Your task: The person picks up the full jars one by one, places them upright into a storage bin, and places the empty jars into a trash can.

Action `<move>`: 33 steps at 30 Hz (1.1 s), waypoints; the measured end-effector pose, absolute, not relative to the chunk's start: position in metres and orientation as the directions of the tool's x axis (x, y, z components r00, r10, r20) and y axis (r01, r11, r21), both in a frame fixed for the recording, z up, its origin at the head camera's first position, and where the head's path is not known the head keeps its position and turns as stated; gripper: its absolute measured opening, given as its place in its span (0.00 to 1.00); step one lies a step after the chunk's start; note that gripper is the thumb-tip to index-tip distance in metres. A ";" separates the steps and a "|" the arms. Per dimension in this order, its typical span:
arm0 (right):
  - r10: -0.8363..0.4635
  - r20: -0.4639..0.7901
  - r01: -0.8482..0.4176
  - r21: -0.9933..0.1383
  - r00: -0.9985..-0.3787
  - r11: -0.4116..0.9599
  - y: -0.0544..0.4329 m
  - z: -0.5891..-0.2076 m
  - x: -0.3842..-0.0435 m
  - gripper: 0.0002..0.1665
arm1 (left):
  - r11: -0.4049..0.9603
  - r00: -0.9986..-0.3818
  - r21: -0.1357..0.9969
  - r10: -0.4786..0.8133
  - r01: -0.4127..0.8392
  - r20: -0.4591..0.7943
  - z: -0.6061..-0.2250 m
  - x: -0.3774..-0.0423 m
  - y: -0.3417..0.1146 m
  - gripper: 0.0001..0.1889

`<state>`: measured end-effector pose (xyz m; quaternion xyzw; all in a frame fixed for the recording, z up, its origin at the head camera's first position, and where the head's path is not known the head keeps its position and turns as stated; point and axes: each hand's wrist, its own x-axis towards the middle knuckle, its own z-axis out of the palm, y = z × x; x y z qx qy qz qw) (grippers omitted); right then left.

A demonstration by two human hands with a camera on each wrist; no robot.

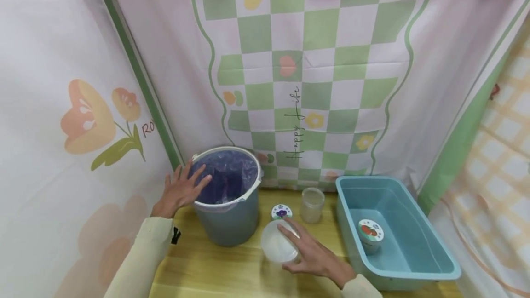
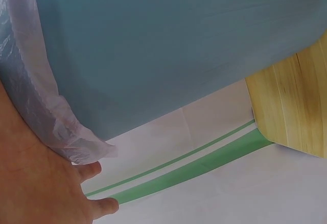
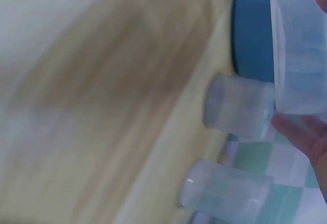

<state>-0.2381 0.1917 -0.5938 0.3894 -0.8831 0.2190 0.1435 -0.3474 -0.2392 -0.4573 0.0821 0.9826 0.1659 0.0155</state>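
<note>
My left hand lies over the left rim of a grey-blue bin lined with a thin plastic bag, fingers spread. In the left wrist view this hand is against the bag's folded edge. With thumb and fingers, my right hand grips a translucent white plastic tub above the table, to the right of the bin. Seen from the right wrist, the tub hangs clear of the wood. Just behind it stands a small clear jar with a purple-pictured lid, partly covered by the tub.
A clear lidless jar stands at the back of the wooden table. On the right sits a blue plastic basin holding a jar with a red-pictured lid. Patterned curtains close off the back and sides.
</note>
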 end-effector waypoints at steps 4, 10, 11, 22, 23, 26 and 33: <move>-0.603 0.408 -0.726 -0.313 -0.685 0.613 0.194 -0.578 -0.245 0.64 | 0.931 -0.986 0.330 0.168 0.155 -0.010 -0.457 -0.347 -0.239 0.44; -0.578 0.435 -0.717 -0.311 -0.691 0.623 0.193 -0.554 -0.258 0.62 | 0.929 -0.985 0.334 0.172 0.158 -0.011 -0.456 -0.346 -0.238 0.43; -0.574 0.445 -0.719 -0.309 -0.687 0.622 0.193 -0.550 -0.261 0.62 | 0.929 -0.985 0.335 0.172 0.158 -0.012 -0.456 -0.346 -0.238 0.43; -0.529 0.445 -0.685 -0.357 -0.722 0.635 0.188 -0.501 -0.283 0.62 | 0.930 -0.984 0.332 0.174 0.156 -0.026 -0.457 -0.348 -0.238 0.44; -0.522 0.444 -0.678 -0.354 -0.728 0.644 0.187 -0.497 -0.284 0.62 | 0.928 -0.984 0.337 0.176 0.157 -0.025 -0.457 -0.347 -0.238 0.44; -0.503 0.439 -0.658 -0.354 -0.745 0.665 0.185 -0.487 -0.288 0.62 | 0.929 -0.984 0.334 0.178 0.161 -0.020 -0.456 -0.347 -0.238 0.45; -0.501 0.420 -0.643 -0.345 -0.757 0.683 0.178 -0.467 -0.298 0.62 | 0.928 -0.985 0.336 0.174 0.159 -0.015 -0.456 -0.348 -0.238 0.44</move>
